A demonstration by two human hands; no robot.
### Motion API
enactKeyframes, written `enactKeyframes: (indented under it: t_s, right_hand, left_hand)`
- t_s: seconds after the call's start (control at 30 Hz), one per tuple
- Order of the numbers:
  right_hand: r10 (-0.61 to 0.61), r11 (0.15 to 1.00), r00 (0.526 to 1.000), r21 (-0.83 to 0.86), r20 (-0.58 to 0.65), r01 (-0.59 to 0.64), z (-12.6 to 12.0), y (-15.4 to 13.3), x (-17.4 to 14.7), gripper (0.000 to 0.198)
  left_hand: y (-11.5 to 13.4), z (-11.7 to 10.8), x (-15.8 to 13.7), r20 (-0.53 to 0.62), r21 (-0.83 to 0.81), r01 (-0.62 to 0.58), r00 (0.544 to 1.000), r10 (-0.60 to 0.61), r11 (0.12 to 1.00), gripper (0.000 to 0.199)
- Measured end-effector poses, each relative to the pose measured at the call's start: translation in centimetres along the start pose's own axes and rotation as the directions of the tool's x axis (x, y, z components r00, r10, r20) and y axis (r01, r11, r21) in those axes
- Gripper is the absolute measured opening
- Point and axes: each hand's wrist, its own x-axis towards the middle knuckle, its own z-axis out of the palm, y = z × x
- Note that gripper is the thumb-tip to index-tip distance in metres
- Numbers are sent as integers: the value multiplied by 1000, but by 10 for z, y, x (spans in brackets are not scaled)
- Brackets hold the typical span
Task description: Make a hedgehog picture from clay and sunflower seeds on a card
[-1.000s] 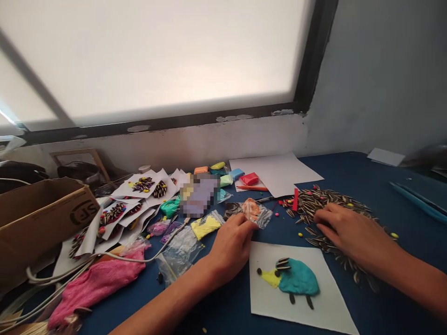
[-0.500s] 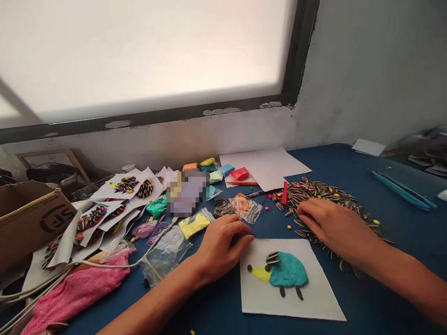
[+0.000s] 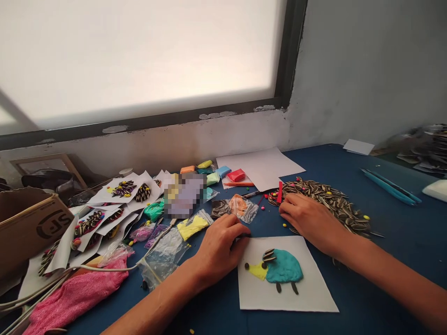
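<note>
A white paper card (image 3: 286, 300) lies on the table with a clay hedgehog on it. Its body is a blue clay mound (image 3: 284, 266) and its snout is yellow clay (image 3: 256, 271). Several striped sunflower seeds (image 3: 268, 256) stick into the body behind the head, and two dark pieces form legs below. My left hand (image 3: 221, 244) rests at the card's upper left corner, fingers curled together; what they hold, if anything, is hidden. At the left edge of a sunflower seed pile (image 3: 335, 202), my right hand (image 3: 307, 218) is closed in a downward pinch, fingertips hidden.
Finished seed pictures (image 3: 122, 186) lie heaped at left beside a cardboard box (image 3: 33, 223) and pink cloth (image 3: 84, 293). Bagged yellow clay (image 3: 192, 226), a white cable (image 3: 104, 268), and white sheets (image 3: 261, 165) are about. Blue tweezers (image 3: 391, 186) lie at right.
My right hand has shifted slightly left along the near side of the seed pile, its fingers still pinched. The view has turned a little; my left hand stays by the card's corner.
</note>
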Motion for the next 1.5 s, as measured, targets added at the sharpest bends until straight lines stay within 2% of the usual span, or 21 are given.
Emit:
enactKeyframes:
  t_s: [0.2, 0.33, 0.43, 0.57, 0.67, 0.73, 0.8, 0.87, 1.03, 1.17, 1.37, 1.5]
  right_hand:
    - [43, 997, 999, 63, -15, -42, -5, -4, -2, 22]
    - [115, 979, 993, 172, -16, -111, -25, -10, -6, 21]
    - [163, 945, 985, 277, 60, -173, -42, -15, -10, 21]
    - [182, 765, 923, 541, 339, -349, -52, -20, -15, 29]
    - [177, 647, 912, 655, 369, -391, -53, -25, -19, 31]
    - [171, 616, 915, 685, 366, -389, -53, -29, -21, 30]
    - [154, 639, 926, 681, 344, -359, -52, -31, -22, 30]
    - [130, 702, 948, 649, 290, -295, -51, -33, -24, 31]
    - [103, 787, 965, 574, 240, -226, -43, -32, -28, 32]
    - [57, 819, 977, 550, 203, -162, -39, -32, -31, 38]
    - [108, 815, 945, 517, 309, -263, -45, -41, -29, 22]
    - [79, 820, 940, 515, 331, -251, -45, -43, -31, 20]
  left_hand:
    - [3, -2, 0, -7, -25, -60, 998, 60, 998, 23]
    - [10, -3, 1, 48, -64, -107, 993, 110, 992, 24]
    - [13, -3, 1, 96, -95, -123, 987, 132, 988, 27]
    - [13, -4, 1, 127, -121, -87, 987, 103, 989, 29]
    - [13, -5, 1, 117, -153, -75, 989, 94, 985, 29]
    - [14, -6, 0, 101, -164, -95, 989, 112, 982, 30]
    - [17, -8, 1, 109, -169, -120, 984, 140, 978, 31]
    - [21, -10, 2, 152, -175, -126, 976, 153, 976, 31]
    - [29, -17, 4, 283, -207, -67, 951, 125, 976, 24]
    - [29, -17, 2, 304, -220, -77, 942, 144, 972, 53]
    - [26, -14, 0, 311, -185, -119, 935, 173, 975, 55]
    - [25, -14, 1, 332, -164, -138, 925, 186, 977, 57]
